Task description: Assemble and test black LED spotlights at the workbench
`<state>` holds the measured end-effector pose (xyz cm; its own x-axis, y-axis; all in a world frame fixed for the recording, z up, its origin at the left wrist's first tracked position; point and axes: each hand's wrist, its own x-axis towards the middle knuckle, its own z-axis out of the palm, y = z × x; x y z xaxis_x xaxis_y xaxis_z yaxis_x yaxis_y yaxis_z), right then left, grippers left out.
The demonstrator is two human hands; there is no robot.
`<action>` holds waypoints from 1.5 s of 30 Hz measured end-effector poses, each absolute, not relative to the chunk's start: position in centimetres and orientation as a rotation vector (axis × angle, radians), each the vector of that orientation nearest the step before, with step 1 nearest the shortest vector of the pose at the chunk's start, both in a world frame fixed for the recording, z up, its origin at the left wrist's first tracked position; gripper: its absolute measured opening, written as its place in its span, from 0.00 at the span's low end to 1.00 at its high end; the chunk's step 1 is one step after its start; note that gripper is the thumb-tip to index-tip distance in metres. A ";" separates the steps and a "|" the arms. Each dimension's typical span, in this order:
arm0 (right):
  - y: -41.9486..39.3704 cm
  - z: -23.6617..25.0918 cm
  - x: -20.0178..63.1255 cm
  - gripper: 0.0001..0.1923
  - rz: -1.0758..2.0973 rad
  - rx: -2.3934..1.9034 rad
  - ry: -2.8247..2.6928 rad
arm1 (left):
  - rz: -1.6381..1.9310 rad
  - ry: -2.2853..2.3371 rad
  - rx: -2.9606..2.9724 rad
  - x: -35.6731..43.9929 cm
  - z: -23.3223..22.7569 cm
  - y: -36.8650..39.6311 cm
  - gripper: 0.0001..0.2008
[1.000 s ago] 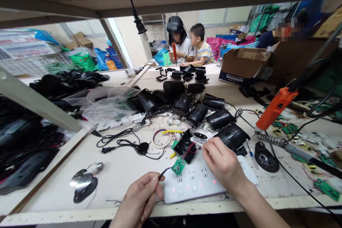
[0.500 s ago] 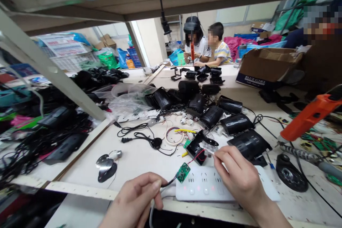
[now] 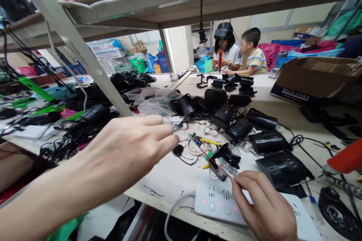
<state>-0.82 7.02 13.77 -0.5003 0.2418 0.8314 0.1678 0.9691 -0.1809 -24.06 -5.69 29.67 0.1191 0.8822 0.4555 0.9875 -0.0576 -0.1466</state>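
My left hand [image 3: 141, 139] is raised over the bench's left part, fingers curled and tips pinched together; whatever they hold is too blurred to name. Just right of those fingertips is a small green circuit board [image 3: 194, 140]. Thin red wires run from it to an open black lamp housing [image 3: 226, 156]. Low over a white power strip [image 3: 216, 196], my right hand [image 3: 264, 201] pinches a clear plastic piece [image 3: 227, 166] at the housing's near side. A roll of tape [image 3: 190, 150] and a yellow tube [image 3: 209, 142] lie behind the board.
Several black housings [image 3: 270, 143] crowd the bench's middle and right. An orange-handled tool [image 3: 346, 156] stands at the right edge, near a cardboard box [image 3: 316, 77]. A slanted shelf post [image 3: 93, 71] rises at left beside tangled black cables [image 3: 66, 143]. Two people sit across the bench.
The view has swung left. My left hand has risen forward from the bench edge, and the circuit board now lies farther back. My right hand still pinches the clear plastic piece.
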 end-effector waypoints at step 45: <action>9.5 8.4 2.3 0.09 0.275 -0.708 -2.133 | -0.788 -2.176 -2.306 -20.4 11.4 2.2 0.12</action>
